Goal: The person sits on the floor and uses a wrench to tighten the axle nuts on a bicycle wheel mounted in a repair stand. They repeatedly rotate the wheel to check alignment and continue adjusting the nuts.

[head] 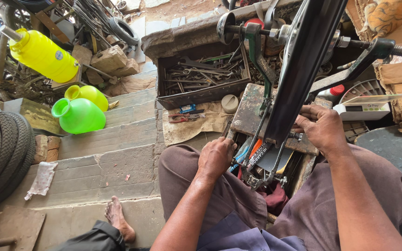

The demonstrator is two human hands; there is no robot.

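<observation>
black bicycle frame (298, 69), one; two hands (216, 158) apparently gripping it.

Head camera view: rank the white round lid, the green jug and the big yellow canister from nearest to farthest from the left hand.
From the left hand:
1. White round lid, just above it, beside the tool tray.
2. Green jug, far to the left on the steps.
3. Yellow canister, upper left, farthest.

Fingertips of the right hand (322, 128) behind the black bicycle frame (298, 69), its top off-frame.
</observation>
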